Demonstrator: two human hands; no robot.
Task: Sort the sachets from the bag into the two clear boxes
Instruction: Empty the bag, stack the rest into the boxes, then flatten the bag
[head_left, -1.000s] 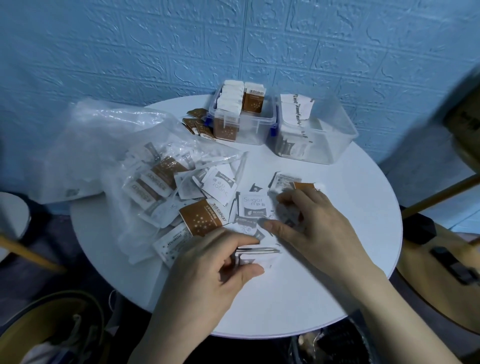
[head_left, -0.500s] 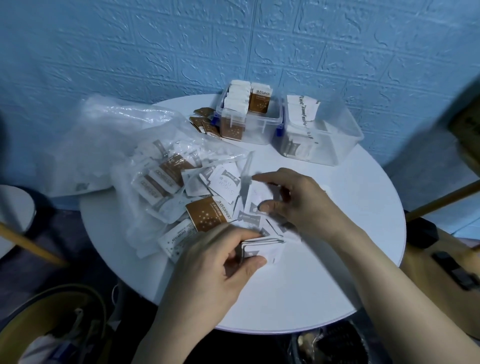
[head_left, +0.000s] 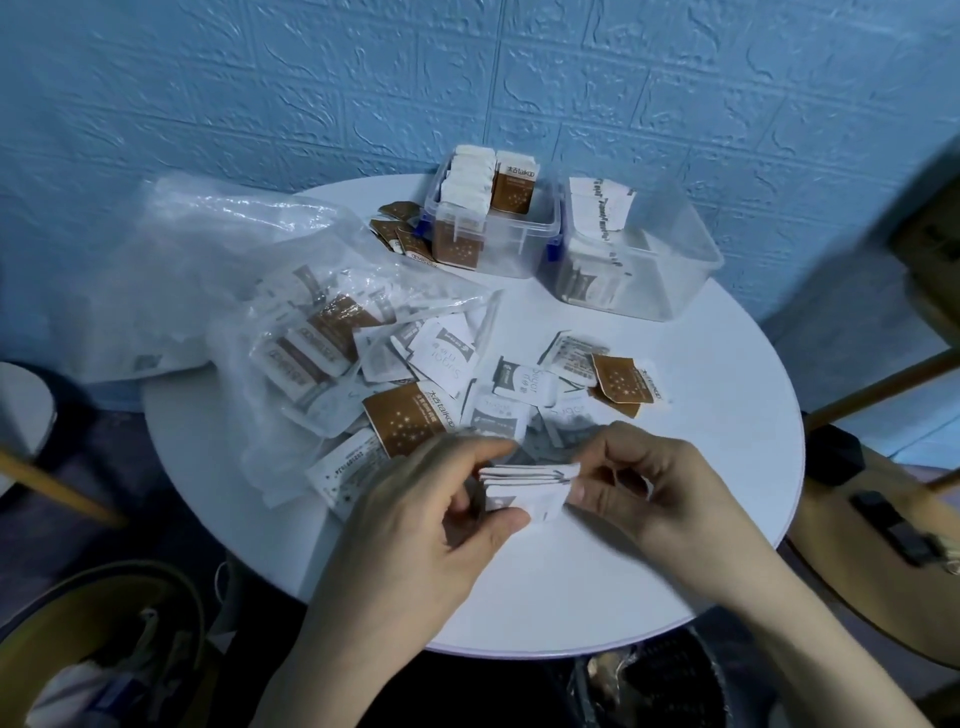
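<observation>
Between hands: both fingers grasping sachet stack (head_left: 524, 488) | loose sachets (head_left: 514, 387), bag (head_left: 218, 270) beyond

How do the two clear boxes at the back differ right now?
The left clear box holds upright rows of brown and white sachets rising above its rim; the right clear box holds only white sachets along its left side, the rest bare. Both are lidless, side by side on the round table.

The left hand (head_left: 415, 525) and right hand (head_left: 654, 493) are covering the ends of the white sachet stack (head_left: 524, 488); sachets just beyond the grip are blurring.
</observation>
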